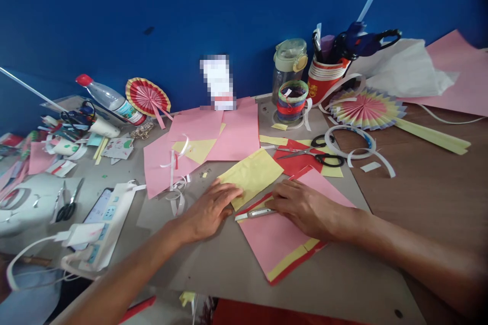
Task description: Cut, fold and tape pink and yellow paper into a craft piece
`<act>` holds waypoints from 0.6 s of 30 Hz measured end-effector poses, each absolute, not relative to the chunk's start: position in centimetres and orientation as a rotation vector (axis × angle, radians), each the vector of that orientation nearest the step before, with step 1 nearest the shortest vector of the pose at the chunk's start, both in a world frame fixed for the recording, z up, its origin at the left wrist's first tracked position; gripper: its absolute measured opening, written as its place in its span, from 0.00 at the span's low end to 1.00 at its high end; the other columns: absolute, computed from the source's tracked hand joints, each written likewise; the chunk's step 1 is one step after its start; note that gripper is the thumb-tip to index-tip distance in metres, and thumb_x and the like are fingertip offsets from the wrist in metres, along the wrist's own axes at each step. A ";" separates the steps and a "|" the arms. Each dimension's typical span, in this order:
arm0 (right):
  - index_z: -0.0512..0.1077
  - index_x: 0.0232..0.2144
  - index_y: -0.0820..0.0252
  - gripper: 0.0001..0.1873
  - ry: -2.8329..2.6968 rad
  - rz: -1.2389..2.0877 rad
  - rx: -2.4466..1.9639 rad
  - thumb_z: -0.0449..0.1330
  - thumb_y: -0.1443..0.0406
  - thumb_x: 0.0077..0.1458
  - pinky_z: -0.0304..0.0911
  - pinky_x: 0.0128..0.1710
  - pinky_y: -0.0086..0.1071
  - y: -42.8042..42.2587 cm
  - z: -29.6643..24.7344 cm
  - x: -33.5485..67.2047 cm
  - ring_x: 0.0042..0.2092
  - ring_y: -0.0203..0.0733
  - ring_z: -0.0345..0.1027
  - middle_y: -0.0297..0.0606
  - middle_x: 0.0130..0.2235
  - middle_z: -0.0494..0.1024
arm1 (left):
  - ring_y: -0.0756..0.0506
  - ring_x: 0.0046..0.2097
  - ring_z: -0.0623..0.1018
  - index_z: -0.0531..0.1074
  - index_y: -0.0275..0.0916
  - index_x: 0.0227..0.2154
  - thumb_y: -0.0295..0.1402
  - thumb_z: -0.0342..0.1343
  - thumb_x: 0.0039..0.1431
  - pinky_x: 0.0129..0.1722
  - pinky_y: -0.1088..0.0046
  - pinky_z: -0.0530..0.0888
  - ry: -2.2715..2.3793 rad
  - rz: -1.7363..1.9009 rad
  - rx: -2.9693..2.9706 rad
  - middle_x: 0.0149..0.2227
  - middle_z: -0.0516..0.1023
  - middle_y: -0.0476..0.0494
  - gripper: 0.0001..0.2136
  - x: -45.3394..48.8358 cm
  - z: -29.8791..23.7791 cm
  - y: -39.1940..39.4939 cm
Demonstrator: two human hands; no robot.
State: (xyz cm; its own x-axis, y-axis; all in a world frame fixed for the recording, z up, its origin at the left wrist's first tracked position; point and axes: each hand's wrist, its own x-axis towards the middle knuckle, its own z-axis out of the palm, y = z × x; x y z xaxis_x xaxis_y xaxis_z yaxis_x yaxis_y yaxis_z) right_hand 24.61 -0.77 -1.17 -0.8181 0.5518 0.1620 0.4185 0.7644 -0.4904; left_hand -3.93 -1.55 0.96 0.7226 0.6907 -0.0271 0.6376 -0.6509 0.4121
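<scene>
My left hand point(211, 210) is at the lower left edge of a yellow paper sheet point(253, 177), its fingers on the sheet and the thumb tucked near the corner. My right hand point(305, 208) is curled over a utility knife point(255, 214), whose pale body sticks out to the left from under the fingers. The knife lies across a pink sheet point(263, 244) with yellow and red paper strips along its edges. The right fingertips and the handle's right end are partly hidden. Beyond the right hand, black-handled scissors point(316, 152) rest on red and yellow paper pieces.
More pink sheets point(240, 132) lie at the back, with curled white strips nearby. A tape roll point(353, 141) and a pleated paper fan point(368, 106) are on the right. Behind stand a jar point(290, 63) and a red cup point(324, 78). A power strip point(109, 226) lies left.
</scene>
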 end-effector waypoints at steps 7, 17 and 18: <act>0.74 0.47 0.58 0.18 -2.416 1.045 -0.854 0.50 0.72 0.59 0.65 0.40 0.35 -0.5 -0.1 25.0 0.39 0.42 0.67 0.42 0.38 0.72 | 0.41 0.59 0.69 0.65 0.42 0.53 0.24 0.47 0.62 0.58 0.56 0.67 1.376 0.632 2.466 0.55 0.71 0.37 0.17 -4.8 0.9 -4.6; 0.69 0.53 0.57 0.22 -2.058 0.839 -1.233 0.53 0.68 0.56 0.67 0.36 0.35 1.8 1.9 27.3 0.36 0.42 0.68 0.40 0.37 0.74 | 0.48 0.30 0.77 0.68 0.45 0.46 0.32 0.51 0.59 0.29 0.73 0.75 1.570 0.270 1.899 0.39 0.78 0.45 0.12 -2.0 2.8 -7.9; 0.67 0.55 0.57 0.24 -2.063 0.757 -1.281 0.53 0.69 0.55 0.66 0.36 0.35 2.1 2.1 28.0 0.35 0.42 0.68 0.39 0.36 0.74 | 0.46 0.32 0.78 0.68 0.45 0.46 0.32 0.51 0.59 0.30 0.71 0.75 1.571 0.279 1.977 0.39 0.78 0.45 0.12 -1.7 2.6 -7.6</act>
State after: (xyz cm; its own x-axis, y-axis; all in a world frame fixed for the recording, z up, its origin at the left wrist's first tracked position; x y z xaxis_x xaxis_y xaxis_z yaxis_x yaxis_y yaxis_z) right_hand 28.01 2.09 2.09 -0.3633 0.9136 0.1827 0.5790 0.3750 -0.7240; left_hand -1.72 -7.57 2.62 0.2802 0.9401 -0.1939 0.8158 -0.1267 0.5643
